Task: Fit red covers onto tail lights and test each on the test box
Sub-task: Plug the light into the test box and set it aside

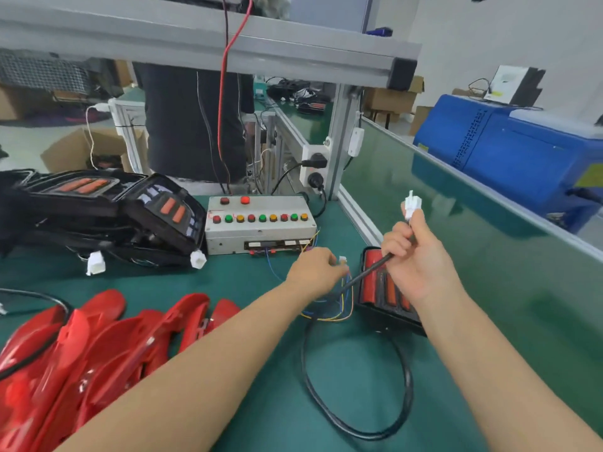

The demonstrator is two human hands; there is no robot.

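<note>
Up front on my green counter (228, 282) sits the test box (261, 223); right of it my right hand (421, 256) pinches a white plug (412, 203), my left hand (315, 272) grips the box's small plug (342, 260), red covers (98, 347) piled left.

I am working at an assembly bench in a small factory workshop, sitting at a green anti-static mat (228, 282) under an aluminium-profile frame (208, 50) with a socket strip (313, 168) on its post. A grey test box (261, 225) with rows of red, green and amber buttons is standing before me, black tail lights (107, 210) are piling up to its left, and red covers (98, 347) are lying heaped near me. Cardboard boxes (81, 151) and a blue machine (509, 148) are standing around on the bare floor.
</note>
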